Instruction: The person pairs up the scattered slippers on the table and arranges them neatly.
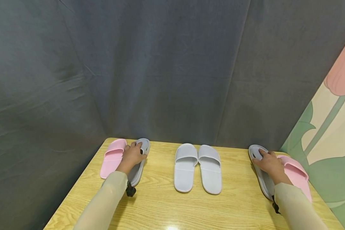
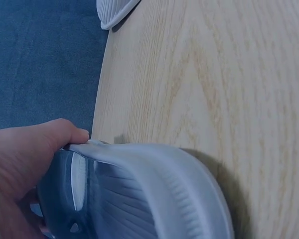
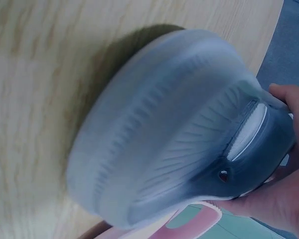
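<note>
- Two grey slide slippers are held at once, one per hand; the left grey slipper (image 1: 137, 174) is gripped across its strap by the left hand (image 1: 133, 155), and the right grey slipper (image 1: 265, 182) is gripped likewise by the right hand (image 1: 267, 163); whether either sole is fully lifted cannot be told.
- Light weight is to be expected, moulded foam or rubber being suggested by the thick rims and ribbed footbeds; soft, slightly springy straps and stiffer soles may be presumed; little risk of breakage is judged.
- A sure hold should be given by the strap, its cut-outs offering an edge for the fingers; the smooth surface might slide if only lightly pinched, and the heel, towards the wrists, might sag or drag.
- Outside the left hand, just beside it, the left pink slipper (image 1: 110, 164) is placed; outside the right hand, the right pink slipper (image 1: 299, 179) is partly covered by the forearm; outward room is thus tight.
- Between the hands, a pair of white slides (image 1: 184, 175) is set, well apart from both; stretches of wooden tabletop (image 1: 164, 210) are left on either side of it.
- Just beyond the fingertips, the far table edge is met by a grey curtain (image 1: 166, 80); more room is offered nearer the wrists.
</note>
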Motion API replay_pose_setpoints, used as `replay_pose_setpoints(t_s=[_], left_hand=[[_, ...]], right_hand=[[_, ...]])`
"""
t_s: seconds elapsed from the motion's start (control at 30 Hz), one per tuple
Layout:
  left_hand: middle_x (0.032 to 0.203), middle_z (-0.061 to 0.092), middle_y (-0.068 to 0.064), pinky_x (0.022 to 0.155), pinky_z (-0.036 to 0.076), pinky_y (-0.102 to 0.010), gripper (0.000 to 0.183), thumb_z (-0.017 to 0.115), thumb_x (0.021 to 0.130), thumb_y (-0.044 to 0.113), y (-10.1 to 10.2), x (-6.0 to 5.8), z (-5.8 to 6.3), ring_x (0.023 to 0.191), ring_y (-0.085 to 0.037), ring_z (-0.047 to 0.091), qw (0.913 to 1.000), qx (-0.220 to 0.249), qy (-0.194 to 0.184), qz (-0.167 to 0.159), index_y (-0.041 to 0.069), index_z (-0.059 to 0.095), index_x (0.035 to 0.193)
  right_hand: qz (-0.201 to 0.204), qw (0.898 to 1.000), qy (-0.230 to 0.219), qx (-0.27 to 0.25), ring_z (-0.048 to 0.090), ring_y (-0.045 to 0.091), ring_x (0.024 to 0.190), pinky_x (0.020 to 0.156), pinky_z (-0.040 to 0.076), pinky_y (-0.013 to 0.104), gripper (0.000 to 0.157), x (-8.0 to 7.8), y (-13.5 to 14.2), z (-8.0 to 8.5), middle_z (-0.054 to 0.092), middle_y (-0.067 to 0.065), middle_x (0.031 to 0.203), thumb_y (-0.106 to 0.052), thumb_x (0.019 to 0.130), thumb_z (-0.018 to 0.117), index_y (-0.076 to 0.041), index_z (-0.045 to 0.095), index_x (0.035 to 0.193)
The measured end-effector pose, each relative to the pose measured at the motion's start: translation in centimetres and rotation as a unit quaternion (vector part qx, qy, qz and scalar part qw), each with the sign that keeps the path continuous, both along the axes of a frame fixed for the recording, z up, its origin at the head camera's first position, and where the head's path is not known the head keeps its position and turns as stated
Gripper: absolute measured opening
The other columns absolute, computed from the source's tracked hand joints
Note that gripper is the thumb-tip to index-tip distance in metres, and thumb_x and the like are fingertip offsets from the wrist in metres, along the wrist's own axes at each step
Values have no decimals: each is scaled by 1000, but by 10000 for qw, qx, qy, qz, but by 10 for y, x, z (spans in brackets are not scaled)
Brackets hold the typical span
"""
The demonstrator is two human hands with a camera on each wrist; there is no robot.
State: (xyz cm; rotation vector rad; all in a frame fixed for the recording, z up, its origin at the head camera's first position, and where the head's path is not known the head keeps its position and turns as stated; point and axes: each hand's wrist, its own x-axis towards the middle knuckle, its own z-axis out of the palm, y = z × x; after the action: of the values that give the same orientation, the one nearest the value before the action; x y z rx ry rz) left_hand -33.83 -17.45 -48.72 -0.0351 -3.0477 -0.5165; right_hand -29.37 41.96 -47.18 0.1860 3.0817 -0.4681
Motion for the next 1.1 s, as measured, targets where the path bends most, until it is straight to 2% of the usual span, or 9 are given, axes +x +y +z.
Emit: replay_pose_setpoints(t_s=[0.13, 0.4, 0.73, 1.1], left_hand=[[154, 38, -28, 97, 43, -67, 77, 69, 87, 39, 0, 0, 0, 132, -53, 40, 10000, 10, 80, -23, 7, 44, 152], [152, 41, -28, 102, 41, -62, 77, 68, 87, 39, 2, 5, 10, 128, -52, 43, 9996, -37, 249, -129, 6, 44, 152], [156, 38, -27, 100, 43, -62, 77, 67, 87, 40, 2, 11, 19, 130, -52, 42, 9996, -48, 265, -86, 8, 43, 153], [156, 37, -25, 95, 45, -64, 78, 67, 86, 40, -1, 15, 26, 131, -50, 40, 9996, 115, 273, -42, 10, 43, 153]], right_hand=[[42, 10000, -35, 37, 38, 73, 117, 88, 36, 76, 79, 2, -4, 5, 26, 50, 137, -41, 96, 55, 8, 28, 151], [33, 9995, -256, 160, 36, 72, 119, 90, 40, 73, 80, 4, -12, 17, 24, 48, 139, -44, 96, 53, 7, 26, 153], [-108, 9991, -401, -43, 33, 72, 117, 82, 45, 72, 85, 4, -26, 26, 21, 45, 143, -48, 95, 54, 3, 22, 155], [-50, 9993, -355, -120, 31, 74, 120, 90, 38, 74, 82, 7, -50, 39, 22, 45, 142, -45, 96, 54, 5, 23, 154]])
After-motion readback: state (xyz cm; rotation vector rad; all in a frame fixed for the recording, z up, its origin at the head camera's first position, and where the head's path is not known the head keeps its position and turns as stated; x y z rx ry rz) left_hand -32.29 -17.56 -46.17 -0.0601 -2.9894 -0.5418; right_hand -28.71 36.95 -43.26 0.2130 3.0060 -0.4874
